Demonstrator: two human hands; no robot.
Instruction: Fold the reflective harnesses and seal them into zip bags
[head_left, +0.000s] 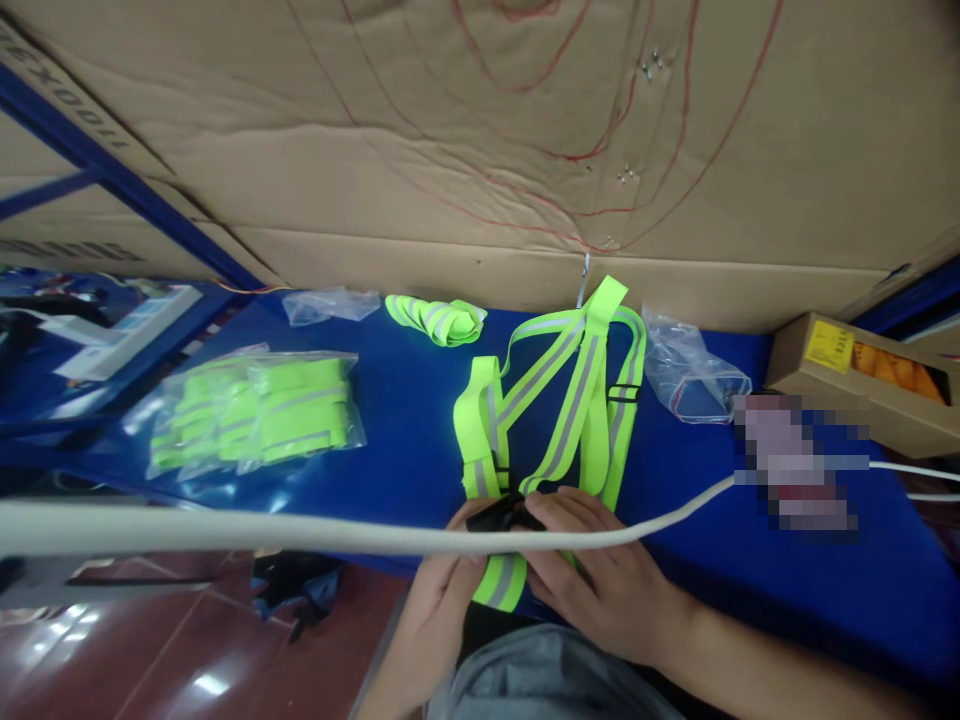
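A fluorescent yellow-green reflective harness (583, 400) with grey stripes lies on the blue table, its straps fanned out away from me. At its near end is a black buckle (499, 514), held between both hands. My left hand (444, 592) is closed around the buckle's left side, thumb near the strap below it. My right hand (600, 575) grips the buckle from the right, its fingers bent over the straps. A white cable (330, 530) crosses in front of the view and hides part of both hands. The buckle's exact fastening cannot be made out.
Bagged reflective harnesses (300, 405) lie at the left of the blue table (405, 430). Behind are a rolled reflective strap (439, 318) and clear plastic bags (690, 370). A cardboard box (885, 380) sits right, a power strip (127, 330) left. Large cardboard (420, 190) stands behind.
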